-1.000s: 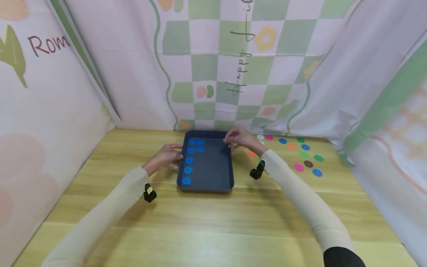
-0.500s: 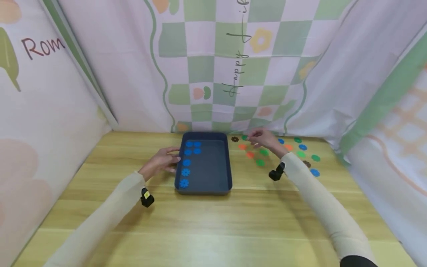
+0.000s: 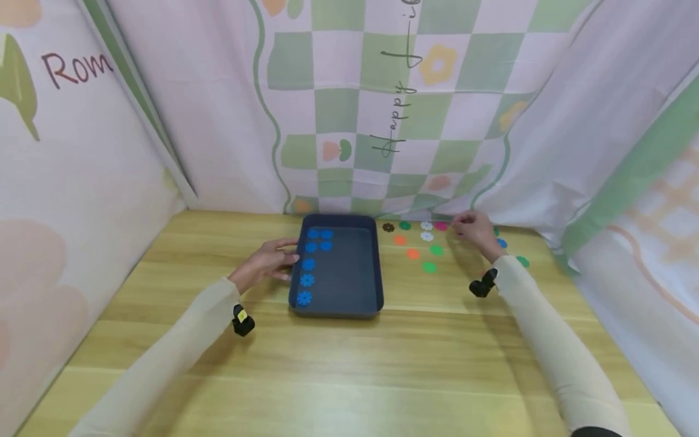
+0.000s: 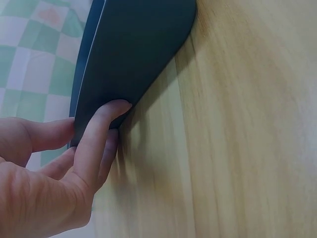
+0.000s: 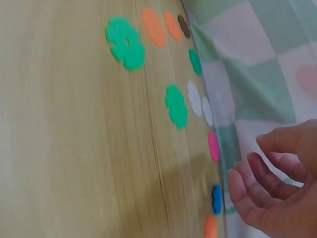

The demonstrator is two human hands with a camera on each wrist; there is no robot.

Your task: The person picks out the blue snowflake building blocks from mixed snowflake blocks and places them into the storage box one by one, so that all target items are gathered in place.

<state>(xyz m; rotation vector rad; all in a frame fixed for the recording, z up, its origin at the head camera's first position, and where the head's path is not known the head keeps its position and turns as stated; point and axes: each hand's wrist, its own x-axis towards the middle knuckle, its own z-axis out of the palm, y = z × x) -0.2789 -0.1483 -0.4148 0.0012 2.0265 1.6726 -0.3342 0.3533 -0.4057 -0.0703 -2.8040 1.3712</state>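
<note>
In the dark blue tray (image 3: pixel 349 273) seven blue flower discs (image 3: pixel 307 280) already lie along its left side, while the mixed-colour discs (image 3: pixel 429 266) beside it on the tabletop (image 3: pixel 349 364) remain unsorted, at least one blue disc (image 5: pixel 217 199) among them. The left hand (image 3: pixel 266 261) presses straight fingers (image 4: pixel 96 136) against the tray's left wall. The right hand (image 3: pixel 474 230) hovers over the loose discs, its grip empty with fingers loosely curled.

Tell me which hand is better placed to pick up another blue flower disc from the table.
Likely the right hand. It hovers with curled fingers beside a small blue flower-shaped disc on the wooden table. The left hand rests against the outer wall of the dark blue rectangular tray, away from the loose discs.
</note>
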